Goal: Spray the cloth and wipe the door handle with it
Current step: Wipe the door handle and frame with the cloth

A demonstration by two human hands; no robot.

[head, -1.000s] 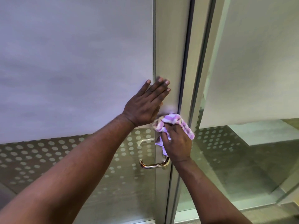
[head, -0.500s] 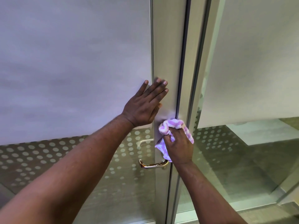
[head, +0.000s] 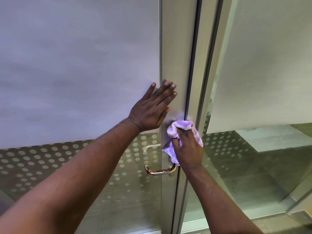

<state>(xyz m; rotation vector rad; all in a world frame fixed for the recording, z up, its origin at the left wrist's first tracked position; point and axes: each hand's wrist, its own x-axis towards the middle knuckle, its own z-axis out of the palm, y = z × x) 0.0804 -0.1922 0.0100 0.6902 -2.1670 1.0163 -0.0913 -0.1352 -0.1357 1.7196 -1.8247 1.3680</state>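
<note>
My right hand grips a bunched purple-and-white checked cloth and presses it against the metal door stile, over the upper part of the door handle. The shiny metal handle shows only its lower bend below the cloth; the rest is hidden by hand and cloth. My left hand lies flat with fingers spread on the door, across the frosted glass edge and the stile, just above and left of the cloth. No spray bottle is in view.
The door has a frosted panel above and dotted glass below. A second glass pane stands to the right, past the dark door gap. Grey floor shows through the lower glass.
My right hand with the cloth has shifted slightly on the stile near the handle's top. My left hand stays flat on the door.
</note>
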